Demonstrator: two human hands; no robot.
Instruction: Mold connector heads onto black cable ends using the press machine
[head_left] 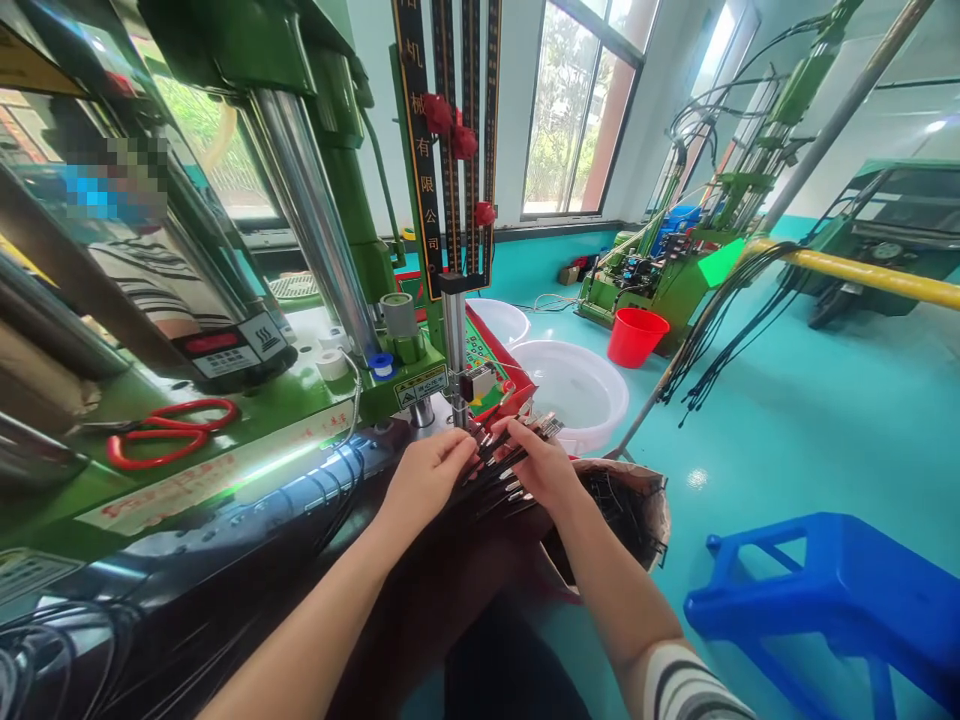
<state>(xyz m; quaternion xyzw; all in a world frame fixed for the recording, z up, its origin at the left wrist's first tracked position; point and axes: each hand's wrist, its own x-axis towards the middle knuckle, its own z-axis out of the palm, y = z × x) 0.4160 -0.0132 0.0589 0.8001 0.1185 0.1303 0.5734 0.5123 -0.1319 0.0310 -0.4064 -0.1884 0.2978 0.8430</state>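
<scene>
Several black cables (504, 490) with metal ends lie as a bundle under and between my hands, in the lower middle of the head view. My left hand (427, 480) is closed, thumb and forefinger pinched at the left end of the cables. Just to its right, my right hand (541, 468) has its fingers curled over the bundle, with metal tips sticking out past the knuckles. How many cables each hand grips is hidden by the fingers. Under my right forearm stands a lined container (658, 520) with dark cable pieces inside.
A green press machine (307, 400) fills the left, with red-handled scissors (174, 432) and a blue-rimmed tape spool (381, 366) on its bed. White tubs (611, 400), a red bucket (637, 337) and a blue stool (840, 580) stand right. Cables hang from a yellow pipe (862, 268).
</scene>
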